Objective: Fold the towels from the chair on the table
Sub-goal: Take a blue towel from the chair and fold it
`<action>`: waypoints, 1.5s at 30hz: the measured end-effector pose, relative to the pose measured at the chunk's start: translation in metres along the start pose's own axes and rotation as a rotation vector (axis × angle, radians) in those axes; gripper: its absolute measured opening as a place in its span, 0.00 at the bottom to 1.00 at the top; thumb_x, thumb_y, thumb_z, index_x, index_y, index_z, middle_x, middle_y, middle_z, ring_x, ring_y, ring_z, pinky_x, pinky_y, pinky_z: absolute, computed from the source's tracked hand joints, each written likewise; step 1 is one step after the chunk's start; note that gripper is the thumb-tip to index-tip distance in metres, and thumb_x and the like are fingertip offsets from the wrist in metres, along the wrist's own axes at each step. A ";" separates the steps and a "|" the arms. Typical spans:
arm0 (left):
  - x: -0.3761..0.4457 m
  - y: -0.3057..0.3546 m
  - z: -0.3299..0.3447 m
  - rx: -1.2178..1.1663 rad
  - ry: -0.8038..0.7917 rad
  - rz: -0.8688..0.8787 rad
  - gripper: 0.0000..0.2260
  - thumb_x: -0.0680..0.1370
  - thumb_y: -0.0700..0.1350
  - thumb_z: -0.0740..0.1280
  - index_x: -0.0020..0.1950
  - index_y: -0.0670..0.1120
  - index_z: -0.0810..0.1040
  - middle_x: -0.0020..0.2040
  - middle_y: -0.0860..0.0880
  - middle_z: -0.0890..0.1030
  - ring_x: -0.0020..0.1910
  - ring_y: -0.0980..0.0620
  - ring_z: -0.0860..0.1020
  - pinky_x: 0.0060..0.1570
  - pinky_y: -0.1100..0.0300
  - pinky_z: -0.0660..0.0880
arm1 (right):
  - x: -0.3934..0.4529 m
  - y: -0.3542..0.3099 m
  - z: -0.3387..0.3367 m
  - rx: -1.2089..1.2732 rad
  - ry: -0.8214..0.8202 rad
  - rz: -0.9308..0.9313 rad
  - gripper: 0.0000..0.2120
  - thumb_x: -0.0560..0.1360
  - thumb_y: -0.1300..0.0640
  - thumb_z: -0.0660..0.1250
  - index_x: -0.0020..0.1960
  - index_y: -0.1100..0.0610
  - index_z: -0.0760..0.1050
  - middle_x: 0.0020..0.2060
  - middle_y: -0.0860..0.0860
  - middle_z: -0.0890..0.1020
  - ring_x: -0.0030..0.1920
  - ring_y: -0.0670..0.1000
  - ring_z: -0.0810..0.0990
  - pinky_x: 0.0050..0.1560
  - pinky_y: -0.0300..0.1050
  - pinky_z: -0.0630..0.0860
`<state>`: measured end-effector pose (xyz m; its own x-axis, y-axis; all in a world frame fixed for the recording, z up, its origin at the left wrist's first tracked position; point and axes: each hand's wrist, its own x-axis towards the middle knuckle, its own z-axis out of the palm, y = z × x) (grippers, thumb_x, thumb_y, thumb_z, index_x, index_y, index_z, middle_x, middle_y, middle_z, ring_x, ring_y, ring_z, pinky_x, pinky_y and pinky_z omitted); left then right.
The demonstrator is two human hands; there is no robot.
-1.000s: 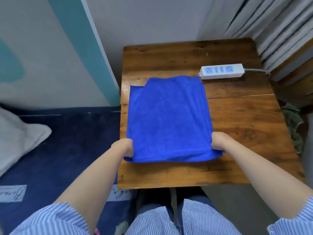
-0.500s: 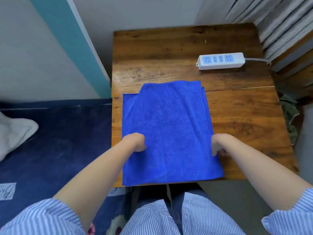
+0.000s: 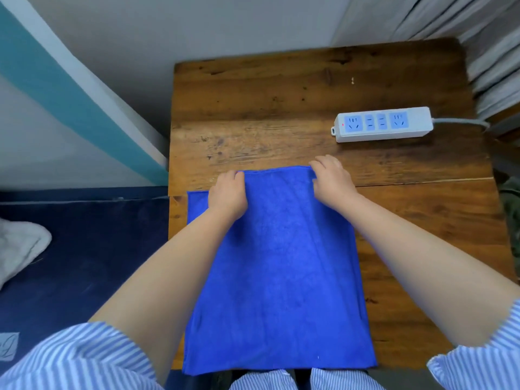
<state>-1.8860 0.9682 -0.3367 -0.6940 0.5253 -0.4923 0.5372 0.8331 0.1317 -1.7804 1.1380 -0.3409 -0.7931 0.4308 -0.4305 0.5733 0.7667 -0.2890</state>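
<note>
On wooden table (image 3: 394,220), blue towel's (image 3: 275,277) far edge is grasped by left hand (image 3: 228,194) & right hand (image 3: 332,181); power strip (image 3: 382,124) lies at 2 o'clock.

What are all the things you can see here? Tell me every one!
towel: 1, bright blue, lying on the near part of the table, its near edge at the table's front edge
table: 1, brown wood, in the middle, against the wall
power strip: 1, white with light blue sockets, on the table's far right, grey cord running off right
white cloth: 1, white, at far left on the dark blue surface
dark blue surface: 1, navy, left of the table
curtain: 1, pale grey, top right corner
sleeves: 2, blue-and-white striped, bottom corners
left hand: 1, grips the towel's far left corner
right hand: 1, grips the towel's far right corner
</note>
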 end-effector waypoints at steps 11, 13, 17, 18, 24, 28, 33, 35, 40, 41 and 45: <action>0.037 -0.023 -0.031 -0.047 -0.131 0.319 0.10 0.76 0.44 0.63 0.36 0.43 0.71 0.41 0.41 0.77 0.47 0.44 0.72 0.41 0.56 0.65 | 0.031 0.031 -0.021 0.216 -0.160 -0.124 0.08 0.74 0.66 0.58 0.48 0.63 0.75 0.47 0.60 0.77 0.50 0.57 0.74 0.44 0.43 0.64; 0.022 -0.035 -0.038 -0.068 -0.263 0.298 0.16 0.77 0.48 0.63 0.31 0.46 0.65 0.36 0.44 0.73 0.40 0.45 0.70 0.36 0.56 0.60 | 0.020 0.041 -0.027 0.362 -0.268 -0.079 0.07 0.74 0.66 0.59 0.42 0.58 0.74 0.41 0.55 0.77 0.44 0.52 0.73 0.37 0.43 0.62; -0.004 -0.053 -0.041 -0.055 -0.432 0.270 0.14 0.77 0.47 0.64 0.34 0.45 0.66 0.36 0.48 0.70 0.40 0.49 0.68 0.36 0.58 0.58 | 0.003 0.051 -0.039 0.428 -0.585 0.030 0.13 0.75 0.65 0.61 0.34 0.53 0.71 0.32 0.49 0.73 0.33 0.47 0.69 0.34 0.42 0.62; -0.010 -0.058 -0.041 -0.071 -0.451 0.259 0.12 0.77 0.47 0.64 0.35 0.44 0.68 0.39 0.47 0.71 0.43 0.50 0.68 0.38 0.59 0.59 | 0.000 0.054 -0.040 0.445 -0.649 0.058 0.13 0.75 0.66 0.61 0.34 0.54 0.71 0.32 0.50 0.72 0.33 0.48 0.68 0.34 0.42 0.62; -0.035 -0.084 -0.038 -0.243 -0.447 0.133 0.13 0.78 0.46 0.62 0.34 0.45 0.67 0.45 0.49 0.71 0.53 0.52 0.70 0.44 0.60 0.63 | -0.019 0.051 -0.038 0.434 -0.766 0.234 0.12 0.75 0.63 0.63 0.34 0.54 0.70 0.33 0.49 0.73 0.34 0.48 0.70 0.35 0.41 0.65; -0.049 -0.088 -0.037 -0.219 -0.337 0.141 0.13 0.78 0.45 0.63 0.33 0.48 0.68 0.51 0.46 0.78 0.67 0.57 0.63 0.64 0.61 0.59 | -0.021 0.043 -0.037 0.372 -0.656 0.247 0.12 0.76 0.62 0.62 0.34 0.54 0.69 0.34 0.50 0.72 0.35 0.51 0.70 0.34 0.42 0.66; -0.060 -0.098 -0.038 -0.619 -0.220 0.026 0.12 0.78 0.43 0.63 0.35 0.41 0.68 0.34 0.47 0.68 0.35 0.50 0.66 0.35 0.60 0.62 | -0.030 0.041 -0.051 0.762 -0.486 0.293 0.09 0.70 0.63 0.62 0.32 0.62 0.66 0.34 0.53 0.67 0.36 0.51 0.65 0.32 0.41 0.58; -0.055 -0.100 -0.038 -0.641 -0.151 -0.014 0.14 0.78 0.44 0.63 0.33 0.44 0.68 0.32 0.49 0.69 0.33 0.52 0.67 0.33 0.63 0.62 | -0.027 0.036 -0.058 0.909 -0.381 0.264 0.13 0.72 0.68 0.57 0.30 0.59 0.67 0.30 0.54 0.69 0.32 0.50 0.67 0.31 0.40 0.61; -0.029 -0.106 -0.029 -0.636 -0.190 -0.227 0.11 0.78 0.45 0.62 0.36 0.45 0.71 0.34 0.49 0.71 0.32 0.54 0.72 0.22 0.66 0.72 | -0.007 0.017 -0.046 0.983 -0.274 0.334 0.14 0.76 0.68 0.57 0.33 0.58 0.68 0.30 0.55 0.71 0.32 0.50 0.70 0.31 0.39 0.66; -0.024 -0.106 -0.026 -0.632 -0.180 -0.249 0.11 0.78 0.45 0.62 0.36 0.44 0.70 0.35 0.49 0.71 0.32 0.54 0.72 0.21 0.67 0.73 | -0.004 0.015 -0.042 0.966 -0.288 0.372 0.13 0.76 0.67 0.58 0.34 0.58 0.69 0.30 0.54 0.71 0.31 0.50 0.71 0.31 0.39 0.67; -0.005 -0.105 -0.022 -0.659 -0.130 -0.251 0.12 0.78 0.43 0.62 0.35 0.46 0.70 0.35 0.48 0.73 0.32 0.54 0.72 0.24 0.67 0.73 | 0.008 0.022 -0.034 0.978 -0.302 0.518 0.14 0.77 0.68 0.56 0.34 0.58 0.69 0.25 0.53 0.72 0.23 0.47 0.74 0.22 0.35 0.73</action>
<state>-1.9492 0.8821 -0.3292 -0.6740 0.3130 -0.6692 -0.0610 0.8792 0.4726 -1.7812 1.1742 -0.3217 -0.4096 0.3534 -0.8411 0.8359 -0.2240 -0.5012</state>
